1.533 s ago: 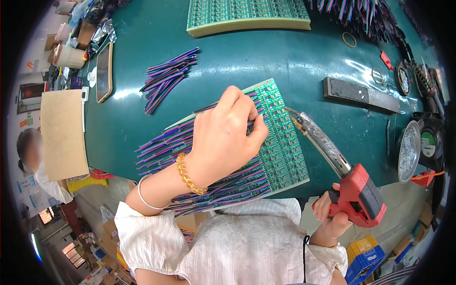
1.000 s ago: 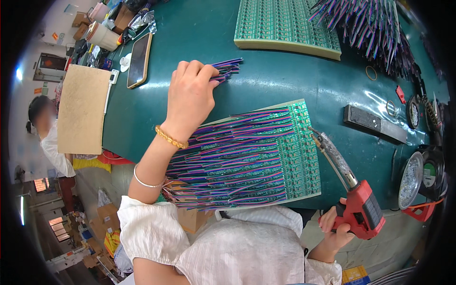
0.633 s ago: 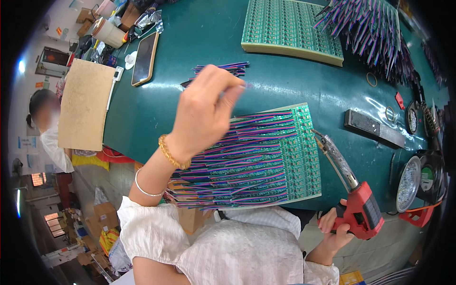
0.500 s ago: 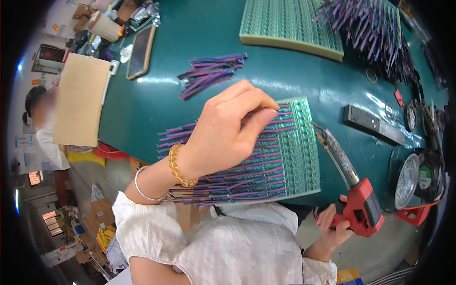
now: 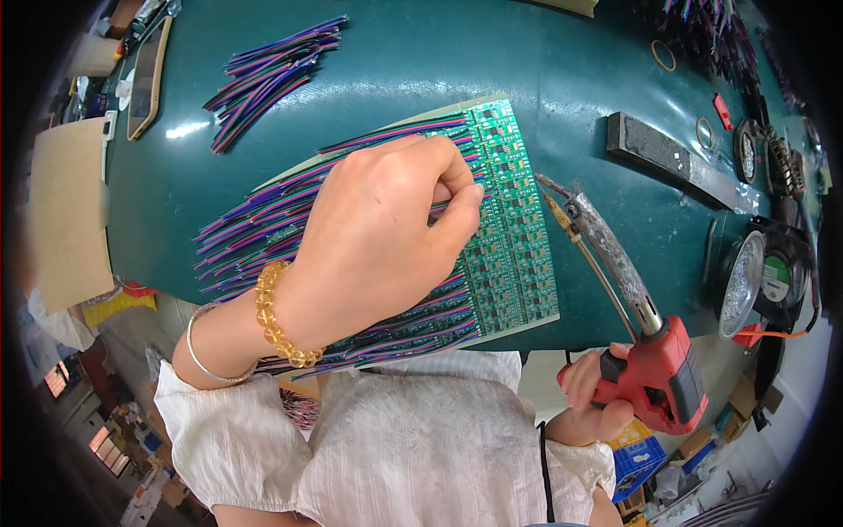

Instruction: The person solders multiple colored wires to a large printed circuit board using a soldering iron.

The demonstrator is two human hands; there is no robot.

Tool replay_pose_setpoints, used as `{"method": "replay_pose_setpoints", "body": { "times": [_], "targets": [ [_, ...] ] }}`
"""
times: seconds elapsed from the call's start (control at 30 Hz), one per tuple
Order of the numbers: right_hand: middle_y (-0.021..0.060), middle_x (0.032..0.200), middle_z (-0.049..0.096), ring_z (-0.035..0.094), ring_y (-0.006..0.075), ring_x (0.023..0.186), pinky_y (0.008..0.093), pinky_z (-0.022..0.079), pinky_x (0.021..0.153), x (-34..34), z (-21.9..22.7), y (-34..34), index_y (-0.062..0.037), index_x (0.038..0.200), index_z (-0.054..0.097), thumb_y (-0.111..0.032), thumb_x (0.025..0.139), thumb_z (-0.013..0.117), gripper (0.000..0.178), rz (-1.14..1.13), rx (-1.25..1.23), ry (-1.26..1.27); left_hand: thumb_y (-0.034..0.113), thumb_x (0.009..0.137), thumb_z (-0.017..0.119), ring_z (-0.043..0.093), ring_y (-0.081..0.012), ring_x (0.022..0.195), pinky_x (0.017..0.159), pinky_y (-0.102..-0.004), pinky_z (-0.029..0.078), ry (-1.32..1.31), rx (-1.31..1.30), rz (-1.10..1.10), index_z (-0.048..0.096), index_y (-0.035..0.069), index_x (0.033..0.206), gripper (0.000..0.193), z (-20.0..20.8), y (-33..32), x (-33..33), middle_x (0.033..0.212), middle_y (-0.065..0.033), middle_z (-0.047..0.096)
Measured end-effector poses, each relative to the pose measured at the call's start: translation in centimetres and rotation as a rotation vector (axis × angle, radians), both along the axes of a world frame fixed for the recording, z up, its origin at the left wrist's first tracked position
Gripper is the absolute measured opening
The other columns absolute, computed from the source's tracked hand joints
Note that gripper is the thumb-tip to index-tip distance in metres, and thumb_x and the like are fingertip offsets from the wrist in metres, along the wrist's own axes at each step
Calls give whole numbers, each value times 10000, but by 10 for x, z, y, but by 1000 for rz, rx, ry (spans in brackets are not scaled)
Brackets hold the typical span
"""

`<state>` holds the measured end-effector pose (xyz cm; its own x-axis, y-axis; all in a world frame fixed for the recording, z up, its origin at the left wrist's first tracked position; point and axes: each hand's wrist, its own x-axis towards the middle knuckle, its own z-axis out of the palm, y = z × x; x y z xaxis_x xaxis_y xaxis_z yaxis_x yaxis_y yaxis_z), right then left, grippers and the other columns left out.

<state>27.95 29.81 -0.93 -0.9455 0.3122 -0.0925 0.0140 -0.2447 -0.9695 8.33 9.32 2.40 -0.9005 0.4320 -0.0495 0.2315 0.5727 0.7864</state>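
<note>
Holding the left hand [image 5: 386,228] over the circuit-board panel [image 5: 522,228] with thumb and forefinger close together, probably for precision among the striped wires [image 5: 263,220]; impossible to say if pinching one. Gripping the red-bodied soldering gun [image 5: 672,378] in the right hand [image 5: 595,395], well apart from the left, with its slim tip just beyond the panel's edge, perhaps to be near yet safe from skin. Having the thin, rigid, component-studded panel flat on the glossy green desk [image 5: 421,61], beneath the left hand, with pliable wires trailing leftward, seemingly to spare the rightmost rows. Having a loose wire bundle [image 5: 272,75] beyond the left hand, a matte dark block [image 5: 654,145] beyond the right, and a round metal dish [image 5: 742,285] rightward of it. Wearing smooth amber beads [image 5: 266,307] on the left wrist.
</note>
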Motion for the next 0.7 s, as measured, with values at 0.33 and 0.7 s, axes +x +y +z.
{"method": "replay_pose_setpoints", "body": {
  "times": [0.33, 0.7],
  "targets": [
    [23, 495, 512, 478, 139, 415, 261, 391, 417, 10, -18, 26, 75, 1263, 407, -643, 796, 639, 888, 229, 68, 146, 2, 756, 682, 519, -162, 545, 530, -276, 439, 158, -153, 16, 538, 1, 728, 147, -4, 7, 4, 644, -69, 553],
    [12, 663, 645, 615, 163, 530, 286, 478, 502, 10, 2, 37, -93, 667, 626, -129, 658, 634, 38, 395, 27, -291, 14, 743, 698, 523, -158, 546, 518, -287, 433, 177, -206, 44, 537, 27, 729, 162, -7, 10, 7, 654, -48, 547]
  ]
}}
